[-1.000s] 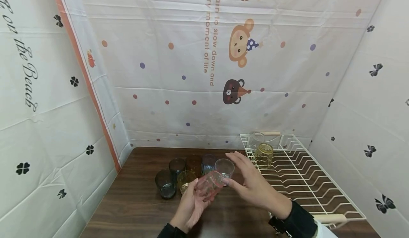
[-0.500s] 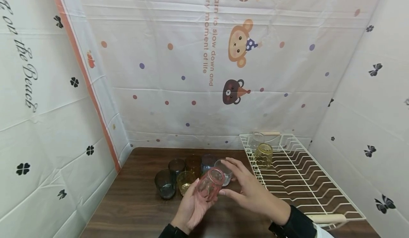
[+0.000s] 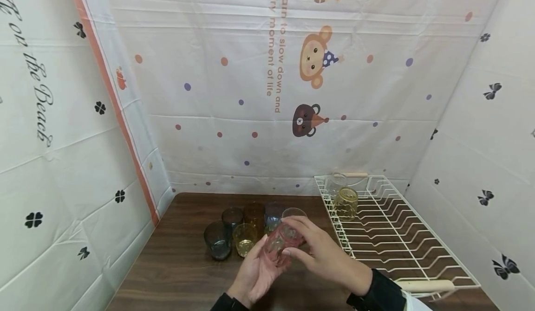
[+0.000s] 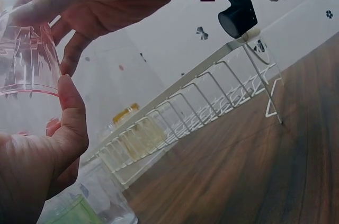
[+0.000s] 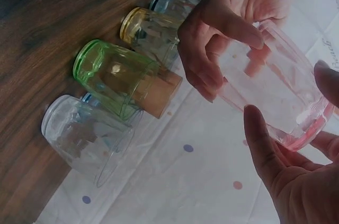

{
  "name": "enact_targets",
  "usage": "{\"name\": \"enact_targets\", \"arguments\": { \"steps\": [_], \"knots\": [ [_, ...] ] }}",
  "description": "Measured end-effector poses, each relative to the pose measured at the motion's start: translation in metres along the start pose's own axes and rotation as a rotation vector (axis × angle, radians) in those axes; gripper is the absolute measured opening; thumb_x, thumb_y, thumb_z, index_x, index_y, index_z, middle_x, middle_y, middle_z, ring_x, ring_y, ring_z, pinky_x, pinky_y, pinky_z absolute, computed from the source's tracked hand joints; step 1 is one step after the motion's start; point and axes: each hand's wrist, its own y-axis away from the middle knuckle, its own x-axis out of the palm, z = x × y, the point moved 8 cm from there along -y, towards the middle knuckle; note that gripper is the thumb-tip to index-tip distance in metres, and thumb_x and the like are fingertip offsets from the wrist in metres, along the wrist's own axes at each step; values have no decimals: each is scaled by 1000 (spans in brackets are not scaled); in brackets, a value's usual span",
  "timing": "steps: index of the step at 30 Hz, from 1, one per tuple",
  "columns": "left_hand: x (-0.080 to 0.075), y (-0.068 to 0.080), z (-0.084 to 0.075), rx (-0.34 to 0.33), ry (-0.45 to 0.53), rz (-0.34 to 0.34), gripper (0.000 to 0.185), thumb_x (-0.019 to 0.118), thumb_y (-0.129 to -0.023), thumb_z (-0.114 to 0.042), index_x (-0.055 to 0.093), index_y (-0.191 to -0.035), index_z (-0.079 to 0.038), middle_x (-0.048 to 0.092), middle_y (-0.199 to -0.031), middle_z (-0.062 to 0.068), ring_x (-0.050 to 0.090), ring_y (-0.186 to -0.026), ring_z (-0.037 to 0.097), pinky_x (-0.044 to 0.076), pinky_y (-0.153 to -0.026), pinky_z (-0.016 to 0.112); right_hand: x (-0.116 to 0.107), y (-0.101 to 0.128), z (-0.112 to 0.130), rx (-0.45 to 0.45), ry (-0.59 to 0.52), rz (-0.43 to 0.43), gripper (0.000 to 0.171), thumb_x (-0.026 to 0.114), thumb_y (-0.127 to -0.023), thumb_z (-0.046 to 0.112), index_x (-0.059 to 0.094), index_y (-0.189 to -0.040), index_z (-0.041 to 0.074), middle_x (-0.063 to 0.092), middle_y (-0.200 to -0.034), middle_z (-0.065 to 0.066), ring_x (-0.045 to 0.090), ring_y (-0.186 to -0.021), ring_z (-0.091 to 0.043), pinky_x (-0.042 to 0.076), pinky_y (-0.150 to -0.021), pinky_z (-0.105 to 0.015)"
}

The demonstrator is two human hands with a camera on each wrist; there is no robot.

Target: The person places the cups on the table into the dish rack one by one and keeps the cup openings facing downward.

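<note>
A pink glass [image 3: 273, 249] is held tilted above the table, between both hands. My left hand [image 3: 260, 277] grips it near the rim, fingers curled round its side. My right hand [image 3: 328, 257] holds the other end, its thick pink base [image 5: 312, 126], between thumb and fingers. Behind them stands a cluster of upright glasses: a dark grey glass [image 3: 218, 241], a yellow glass [image 3: 245, 240], a blue glass [image 3: 273, 214] and others farther back. A green glass [image 5: 108, 75] and a clear glass [image 5: 85, 134] show up close in the right wrist view.
A white wire rack [image 3: 403, 241] stands on the right of the brown wooden table [image 3: 167, 255]. At its far left end are a yellow glass [image 3: 346, 204] and a clear glass [image 3: 336, 183]. Printed white cloth [image 3: 234, 83] walls the table at the back and sides.
My right hand has moved left and closed in on the end of the pink glass. The pink glass has shifted slightly right and changed its tilt in my left hand.
</note>
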Motion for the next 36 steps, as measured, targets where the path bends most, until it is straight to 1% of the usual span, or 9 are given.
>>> {"name": "enact_targets", "arguments": {
  "steps": [4,8,14,20,22,25,30,33,36],
  "knots": [
    [2,-1,0,-10,4,6,45,27,-118,-41,52,-146,-17,73,-133,-4,69,-115,11,56,-103,30,0,0,-1,-13,-33,-9,62,76,-100,25,51,-156,18,61,-145,-7,71,-111,-17,61,-80,-27],
    [-2,-1,2,-19,-7,3,46,28,-118,-41,46,-151,-14,72,-134,-3,69,-117,10,55,-104,31,4,3,-2,2,-76,5,60,76,-100,25,52,-155,16,61,-143,-9,70,-104,-14,58,-69,-21],
    [-5,1,6,-43,-41,29,47,29,-118,-44,46,-151,-16,70,-137,-4,68,-121,9,54,-106,31,4,6,-2,-6,-69,-6,60,77,-99,23,53,-153,14,63,-140,-9,72,-106,-21,60,-71,-21],
    [-3,0,4,-36,-87,72,48,28,-118,-46,50,-150,-18,70,-135,-4,66,-122,11,54,-107,33,-3,7,2,-49,-39,-43,61,81,-95,18,55,-151,13,64,-137,-7,73,-104,-19,61,-74,-21],
    [-2,0,4,-36,-119,76,49,28,-118,-46,50,-152,-18,70,-133,-5,66,-122,11,54,-107,34,-5,8,4,-63,-27,-50,62,82,-94,18,56,-150,13,64,-137,-7,74,-104,-19,61,-75,-22],
    [-2,0,4,-29,-181,62,52,33,-117,-47,48,-155,-14,72,-134,-5,68,-124,12,56,-107,36,-9,9,5,-62,1,-60,63,83,-93,19,57,-150,15,65,-137,-5,74,-107,-19,61,-78,-23],
    [-5,-1,1,3,-307,12,55,41,-115,-49,48,-152,-9,72,-130,-3,70,-121,14,59,-104,41,-22,11,2,-34,-29,-73,64,83,-93,14,56,-151,13,63,-138,-9,73,-102,-14,61,-72,-20],
    [-8,-2,1,17,-377,-26,57,43,-114,-50,49,-148,-4,71,-128,3,70,-118,17,61,-101,41,-35,9,-2,-47,-19,-112,66,84,-90,8,55,-150,10,64,-136,-13,71,-95,-9,61,-71,-20],
    [-9,-2,2,22,-438,-47,61,44,-114,-48,48,-149,1,71,-130,8,71,-119,22,62,-98,39,-50,7,-7,-56,45,-166,68,85,-87,5,56,-149,9,66,-132,-12,68,-91,-6,61,-73,-22]
  ]
}}
